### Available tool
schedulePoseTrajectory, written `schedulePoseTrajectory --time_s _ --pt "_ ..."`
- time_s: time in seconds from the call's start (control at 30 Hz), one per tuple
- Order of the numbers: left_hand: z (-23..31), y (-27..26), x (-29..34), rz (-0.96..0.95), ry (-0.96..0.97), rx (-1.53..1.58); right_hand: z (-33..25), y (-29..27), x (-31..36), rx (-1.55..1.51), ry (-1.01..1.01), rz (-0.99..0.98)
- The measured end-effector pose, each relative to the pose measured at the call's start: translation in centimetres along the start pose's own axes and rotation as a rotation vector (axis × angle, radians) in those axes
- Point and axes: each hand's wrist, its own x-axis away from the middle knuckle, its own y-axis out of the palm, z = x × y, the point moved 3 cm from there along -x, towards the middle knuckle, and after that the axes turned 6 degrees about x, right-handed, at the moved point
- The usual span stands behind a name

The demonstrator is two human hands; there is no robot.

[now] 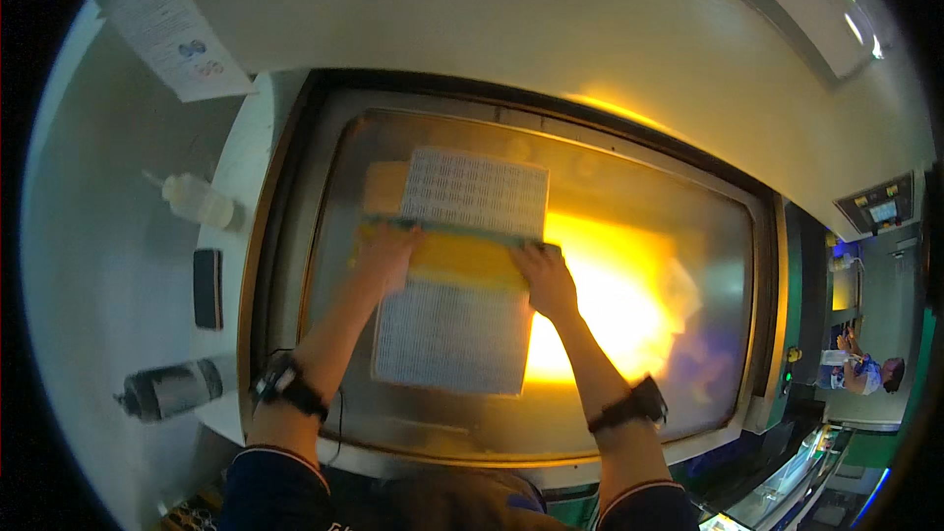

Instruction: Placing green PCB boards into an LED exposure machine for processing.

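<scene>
A yellow panel with a dark green far edge lies crosswise over a white sheet printed with rows of fine dark marks. My left hand grips the panel's left end, fingers bent over the green edge. At the right end, my right hand holds it in the same way. Both hands and the panel are slightly blurred. The middle of the printed sheet is hidden under the panel. An orange-tan piece shows beside the sheet's upper left part.
A framed glass-like bed lies under the work, with bright yellow light glowing at right. On the left ledge are a squeeze bottle, a phone and a dark bottle. A person is far right, near a control panel.
</scene>
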Motion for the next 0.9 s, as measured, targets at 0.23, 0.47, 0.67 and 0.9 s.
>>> schedulePoseTrajectory --time_s 0.23,0.47,0.67,0.9 --pt "12.3 7.8 30.7 -0.56 0.07 0.056 -11.5 -3.7 32.0 -0.196 -0.089 -0.431" --pt "14.8 11.6 33.4 -0.357 -0.012 0.004 -11.9 -2.5 36.9 -0.143 0.007 -0.191" --pt "17.3 8.5 25.6 -0.198 0.036 0.066 -6.3 -3.1 32.9 -0.078 0.121 0.0" --pt "10.6 3.5 0.3 -0.135 -0.062 0.004 6.3 1.7 9.7 0.005 0.173 0.06"
